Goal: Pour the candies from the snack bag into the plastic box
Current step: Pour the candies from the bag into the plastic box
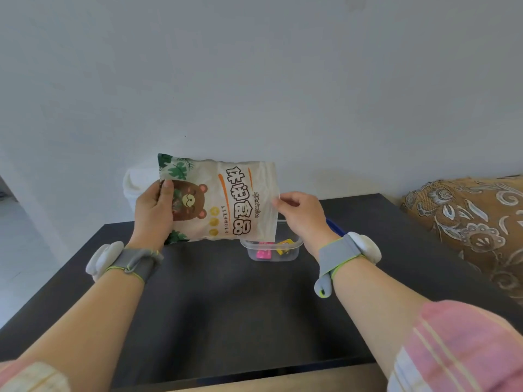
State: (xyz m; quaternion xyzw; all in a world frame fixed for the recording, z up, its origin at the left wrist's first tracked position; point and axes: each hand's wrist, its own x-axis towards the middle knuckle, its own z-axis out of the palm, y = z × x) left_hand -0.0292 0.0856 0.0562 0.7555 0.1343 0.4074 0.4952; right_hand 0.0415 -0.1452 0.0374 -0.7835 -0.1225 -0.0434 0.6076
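A cream snack bag (223, 199) printed with a brown bear and green leaves is held sideways in the air above the dark table (215, 301). My left hand (154, 210) grips its closed bottom end. My right hand (301, 215) pinches the open mouth end, which hangs over the clear plastic box (294, 248). In the box lie a pink candy (263, 251) and a yellow candy (283, 247).
A blue lid (335, 227) shows behind my right wrist. A white container (135, 183) stands behind the bag at the table's far left. A patterned sofa (469, 222) sits to the right. The wall is close behind the table.
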